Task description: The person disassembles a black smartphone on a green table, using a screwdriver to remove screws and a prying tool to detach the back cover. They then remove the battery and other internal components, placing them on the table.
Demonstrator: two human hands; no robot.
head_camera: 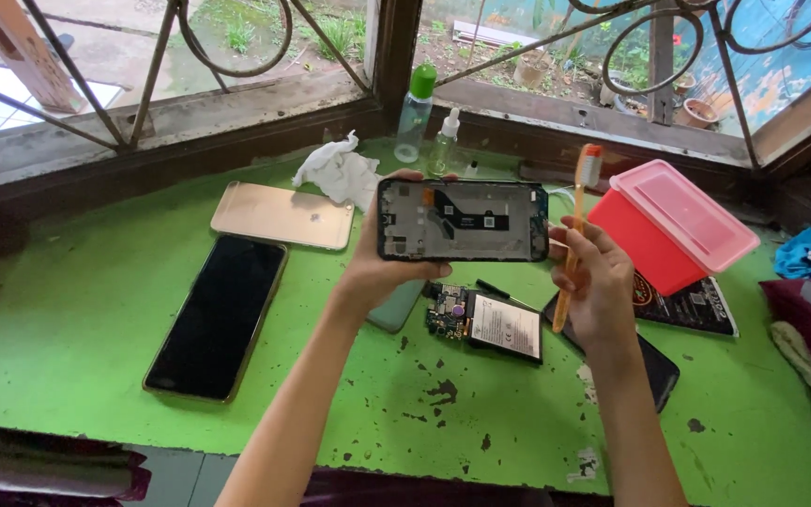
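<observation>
Green table [68,319]: one phone frame [462,220] in left hand [377,272], one toothbrush [574,235] in right hand [598,282]

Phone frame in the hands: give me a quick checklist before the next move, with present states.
1. Phone frame gripped by left hand, held above the green table: ok.
2. Toothbrush in right hand, bristles up: ok.
3. Right hand also steadying the frame's right edge: cannot tell.
4. Circuit board with battery lying flat on the table under the frame: ok.
5. Bottles upright on the sill: ok.
6. Frame interior clean: cannot tell.
</observation>
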